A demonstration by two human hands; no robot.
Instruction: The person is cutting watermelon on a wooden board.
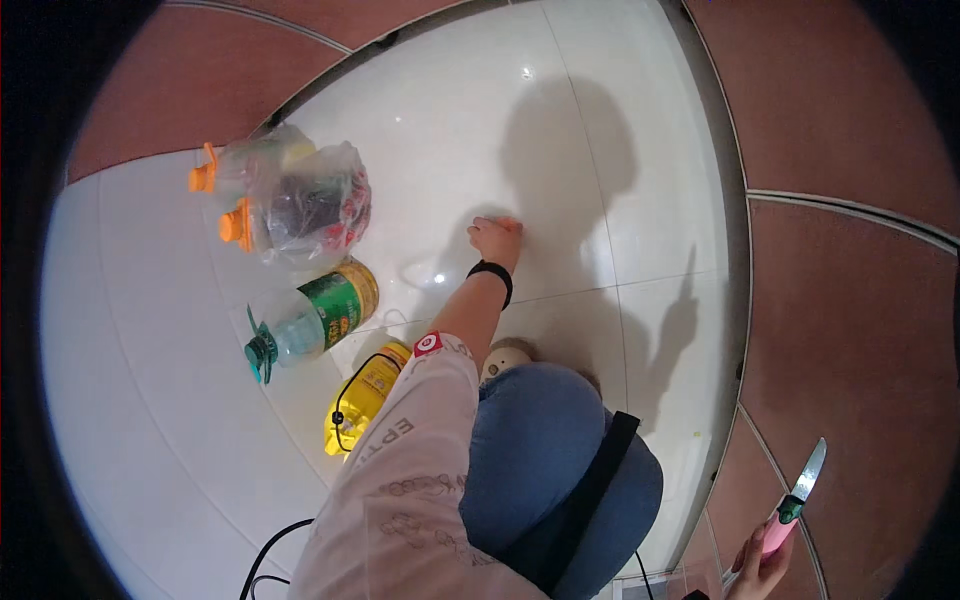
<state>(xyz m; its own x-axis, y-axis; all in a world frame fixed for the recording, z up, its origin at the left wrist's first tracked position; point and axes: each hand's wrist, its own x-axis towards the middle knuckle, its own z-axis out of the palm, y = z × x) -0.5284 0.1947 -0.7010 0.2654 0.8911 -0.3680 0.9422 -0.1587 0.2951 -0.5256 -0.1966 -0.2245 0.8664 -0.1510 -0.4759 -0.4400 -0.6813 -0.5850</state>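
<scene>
My left hand (498, 238), with a black band on its wrist, reaches down toward the white tiled floor (442, 187). Its fingers are curled. An orange-red patch shows at the fingertips, and I cannot tell whether it is skin or a small held thing. At the lower right my right hand (762, 564) grips the pink handle of a knife (804, 484). The knife's blade is bare and points up and away, in front of the reddish-brown cabinet fronts. A shadow of the knife falls on the floor.
Left of my arm stand two large orange-capped bottles (277, 195) in a clear plastic bag, a green-labelled bottle (330, 306) and a yellow package (367, 397) with a black cord. Brown cabinet doors (840, 315) border the floor. A black cable (266, 551) lies at lower left.
</scene>
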